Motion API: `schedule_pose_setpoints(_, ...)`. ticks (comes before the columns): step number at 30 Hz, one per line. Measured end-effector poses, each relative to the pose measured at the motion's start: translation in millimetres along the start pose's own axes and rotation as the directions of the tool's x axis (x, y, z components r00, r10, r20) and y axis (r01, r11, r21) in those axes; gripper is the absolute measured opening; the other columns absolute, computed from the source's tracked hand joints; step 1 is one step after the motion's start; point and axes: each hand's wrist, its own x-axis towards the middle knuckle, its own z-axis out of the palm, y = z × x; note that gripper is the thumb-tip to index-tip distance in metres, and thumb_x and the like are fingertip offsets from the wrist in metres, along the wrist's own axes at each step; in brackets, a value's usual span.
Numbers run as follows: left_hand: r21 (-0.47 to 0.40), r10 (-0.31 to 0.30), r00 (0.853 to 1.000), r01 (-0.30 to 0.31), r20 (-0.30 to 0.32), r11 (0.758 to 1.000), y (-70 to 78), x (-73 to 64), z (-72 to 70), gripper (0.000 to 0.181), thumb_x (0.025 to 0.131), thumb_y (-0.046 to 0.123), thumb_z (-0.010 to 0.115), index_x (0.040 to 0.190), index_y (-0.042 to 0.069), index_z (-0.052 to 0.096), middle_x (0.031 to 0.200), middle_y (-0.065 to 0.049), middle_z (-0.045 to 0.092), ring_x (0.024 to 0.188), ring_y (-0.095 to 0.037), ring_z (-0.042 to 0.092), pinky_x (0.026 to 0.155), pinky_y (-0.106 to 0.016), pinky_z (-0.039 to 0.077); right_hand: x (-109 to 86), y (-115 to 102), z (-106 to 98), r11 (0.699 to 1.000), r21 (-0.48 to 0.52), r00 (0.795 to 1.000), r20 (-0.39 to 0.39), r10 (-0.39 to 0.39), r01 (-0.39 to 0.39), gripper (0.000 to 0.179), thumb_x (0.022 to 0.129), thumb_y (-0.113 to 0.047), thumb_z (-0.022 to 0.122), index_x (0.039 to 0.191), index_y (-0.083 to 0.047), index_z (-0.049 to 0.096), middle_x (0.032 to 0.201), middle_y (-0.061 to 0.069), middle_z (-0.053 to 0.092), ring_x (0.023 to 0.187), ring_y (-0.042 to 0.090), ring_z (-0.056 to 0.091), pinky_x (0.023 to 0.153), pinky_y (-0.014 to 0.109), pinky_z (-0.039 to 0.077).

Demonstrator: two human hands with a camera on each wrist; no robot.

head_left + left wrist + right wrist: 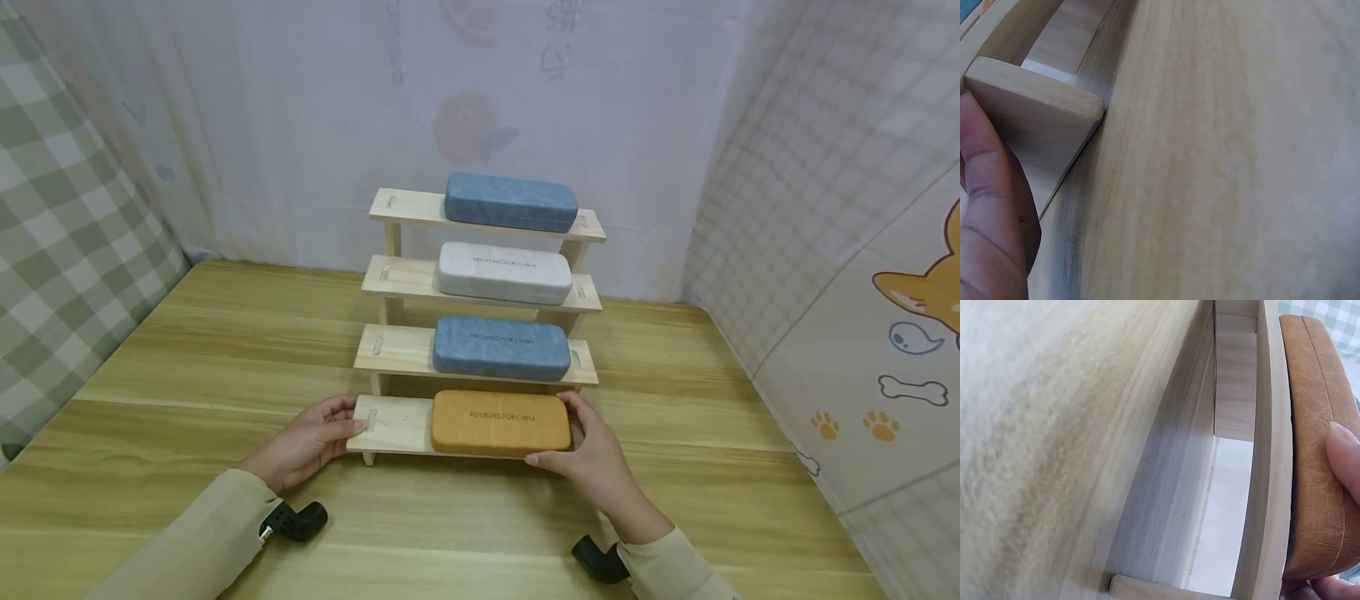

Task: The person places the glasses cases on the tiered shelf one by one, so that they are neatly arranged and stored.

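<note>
A four-step wooden display stand (pixel 401 421) bears one glasses case per step. My left hand (pixel 311 442) grips the left end of the lowest step, thumb on top; the left wrist view shows a finger against the pale wooden board (pixel 1035 94). An orange glasses case (pixel 501 423), lettered on its lid, lies on that step. My right hand (pixel 596 454) holds its right end, thumb at the front and fingers behind. From the right wrist, the thumb presses the case's leather-like side (pixel 1316 456), and the case sits on the step's edge (pixel 1272 456).
On the steps above lie a blue case (pixel 501 348), a white case (pixel 504 273) and another blue case (pixel 510 202) at the top. The stand is on a wood-grain table (pixel 225 358). A white curtain (pixel 300 125) hangs behind, with checked cloth (pixel 67 208) at the left.
</note>
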Motion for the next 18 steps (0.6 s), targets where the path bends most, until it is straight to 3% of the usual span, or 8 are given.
schedule_pose_setpoints(9,0.015,-0.018,1.0,0.019,-0.025,1.0,1.3,1.6,1.1,0.06,0.097,0.006,0.053,0.142,-0.015,0.019,0.116,-0.008,0.054,0.099,-0.01,0.058,0.086,-0.023,0.051,0.5,-1.4,-0.4,0.994,-0.105,1.0,-0.001,-0.029,0.029,0.084,0.061,-0.017,0.092,0.132,-0.007,0.048,0.132,0.014,0.056,0.124,0.029,0.048,0.108,0.048,0.03)
schedule_pose_setpoints(18,0.013,-0.015,1.0,0.016,-0.02,1.0,0.2,1.0,0.6,0.06,0.097,0.006,0.053,0.142,-0.015,0.019,0.115,-0.007,0.054,0.1,-0.01,0.058,0.086,-0.023,0.051,0.7,-0.4,-0.1,0.99,-0.133,0.999,0.017,-0.037,0.039,0.086,0.063,-0.019,0.091,0.134,-0.005,0.046,0.133,0.015,0.055,0.123,0.029,0.049,0.107,0.049,0.033)
